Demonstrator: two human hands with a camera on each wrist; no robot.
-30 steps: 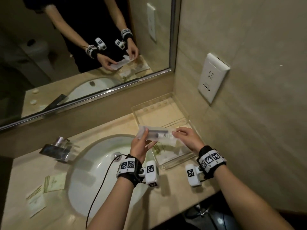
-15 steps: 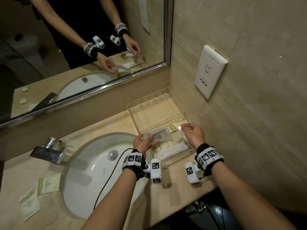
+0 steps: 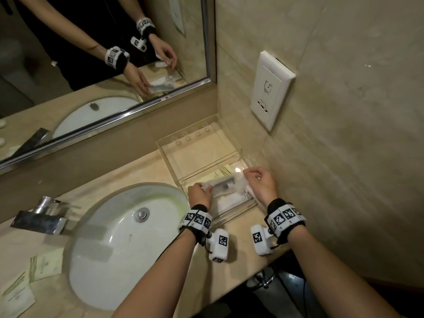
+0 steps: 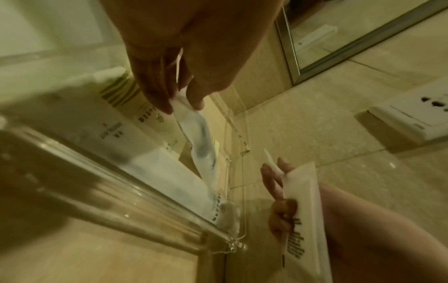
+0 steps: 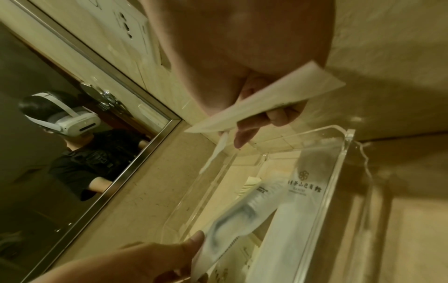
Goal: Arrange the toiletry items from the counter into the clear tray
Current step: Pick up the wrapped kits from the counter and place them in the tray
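The clear tray [image 3: 229, 154] stands in the counter's corner by the wall. Its near section holds several white packets [image 3: 229, 200]. My left hand [image 3: 206, 188] pinches one end of a clear packet [image 3: 226, 185] with a dark item inside, held low over that section. In the left wrist view my left hand [image 4: 181, 107] grips the clear packet [image 4: 201, 141] at its tip. My right hand [image 3: 249, 173] sits at the tray's right end. In the right wrist view my right hand [image 5: 254, 126] holds a flat white sachet [image 5: 266, 101] and a thin white stick [image 5: 215, 153].
A white sink basin [image 3: 128, 237] and chrome faucet [image 3: 43, 214] lie left of the tray. Two paper sachets [image 3: 46, 265] rest on the counter at far left. A wall socket [image 3: 270, 88] and a mirror [image 3: 91, 65] border the corner.
The clear packet came down from above the tray into its near section. My right hand let go of that packet and now keeps only the white sachet and stick.
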